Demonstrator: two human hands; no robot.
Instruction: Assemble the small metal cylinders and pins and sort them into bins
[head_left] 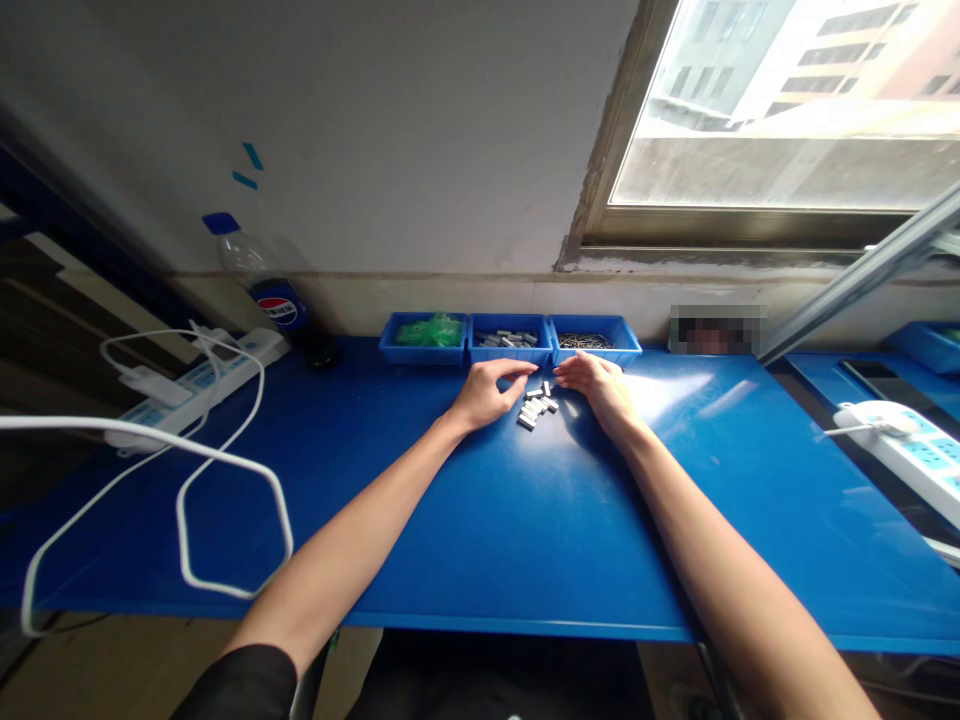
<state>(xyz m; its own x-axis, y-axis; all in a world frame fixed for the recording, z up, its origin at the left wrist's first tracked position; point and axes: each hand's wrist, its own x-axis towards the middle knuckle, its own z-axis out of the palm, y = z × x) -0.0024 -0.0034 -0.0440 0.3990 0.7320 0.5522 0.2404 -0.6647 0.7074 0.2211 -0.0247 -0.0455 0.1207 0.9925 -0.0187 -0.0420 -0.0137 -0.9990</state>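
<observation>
A small heap of grey metal pieces (536, 408) lies on the blue table (480, 520), just in front of three blue bins. My left hand (487, 390) rests palm down at the heap's left, fingers stretched toward it and nothing held. On the heap's right side, my right hand (600, 385) lies with fingers extended toward the pieces, fingertips at the heap's far edge. Both hands look open.
Left bin (424, 340) holds green bits, middle bin (510, 340) grey pieces, right bin (596, 342) thin dark pins. A cola bottle (270, 295), a power strip (202, 380) and looping white cable (225, 480) sit at left. Another power strip (900, 445) lies at right.
</observation>
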